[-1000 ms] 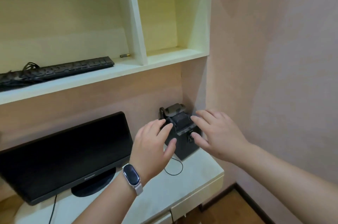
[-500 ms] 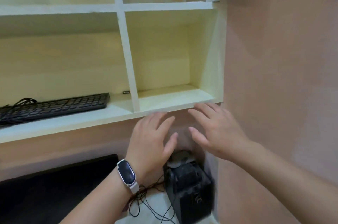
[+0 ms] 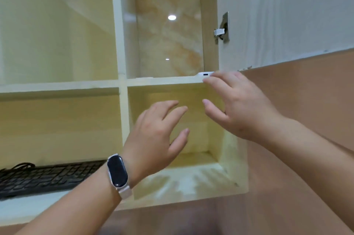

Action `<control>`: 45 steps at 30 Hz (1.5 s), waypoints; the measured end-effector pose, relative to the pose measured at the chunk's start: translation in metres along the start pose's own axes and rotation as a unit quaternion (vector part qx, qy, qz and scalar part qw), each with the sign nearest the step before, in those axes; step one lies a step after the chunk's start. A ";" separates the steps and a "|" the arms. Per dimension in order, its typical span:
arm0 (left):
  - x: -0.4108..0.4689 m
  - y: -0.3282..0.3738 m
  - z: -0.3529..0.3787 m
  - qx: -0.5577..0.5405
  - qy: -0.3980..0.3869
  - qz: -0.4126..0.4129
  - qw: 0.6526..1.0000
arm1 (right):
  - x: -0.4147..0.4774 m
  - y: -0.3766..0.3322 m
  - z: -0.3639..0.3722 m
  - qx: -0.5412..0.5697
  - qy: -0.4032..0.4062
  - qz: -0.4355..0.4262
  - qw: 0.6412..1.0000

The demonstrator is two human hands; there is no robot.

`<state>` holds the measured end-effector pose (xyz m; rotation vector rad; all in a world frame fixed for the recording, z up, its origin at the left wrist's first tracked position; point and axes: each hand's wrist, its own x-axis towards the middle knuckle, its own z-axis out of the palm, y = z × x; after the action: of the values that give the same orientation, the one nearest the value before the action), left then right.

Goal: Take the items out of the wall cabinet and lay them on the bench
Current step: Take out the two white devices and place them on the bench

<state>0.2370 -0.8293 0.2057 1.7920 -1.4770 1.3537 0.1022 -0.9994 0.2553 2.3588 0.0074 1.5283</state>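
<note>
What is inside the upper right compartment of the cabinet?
A small white gadget sits at its front right corner, by the right hand's fingers. The shelf board hides the rest of its floor.

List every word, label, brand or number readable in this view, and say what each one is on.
No readable text anywhere in this view.
keyboard: key legends too blurred to read.
wristband screen: dark, showing nothing.
white device at the upper shelf edge: only a dark slot visible, no lettering.
</note>
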 end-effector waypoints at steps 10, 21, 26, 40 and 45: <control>0.108 -0.037 -0.037 0.001 -0.106 -0.012 0.994 | 0.082 0.001 -0.003 -0.123 -0.250 -0.025 0.960; 0.177 -0.055 -0.031 0.082 -0.378 -0.188 0.903 | 0.113 0.003 0.010 -0.129 -0.396 0.061 0.907; 0.187 -0.052 -0.020 0.200 -0.490 -0.202 0.825 | 0.119 0.005 0.014 -0.112 -0.391 0.057 0.912; 0.162 -0.045 -0.040 0.116 -0.311 -0.208 0.920 | 0.085 0.000 0.001 -0.010 -0.224 0.026 0.974; 0.138 -0.030 -0.050 0.114 -0.257 -0.162 0.946 | 0.066 0.007 0.007 -0.080 -0.083 -0.038 0.993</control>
<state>0.2367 -0.8444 0.3543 2.5506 -1.2059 0.9608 0.1355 -0.9958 0.3129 2.3212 -0.0627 1.2463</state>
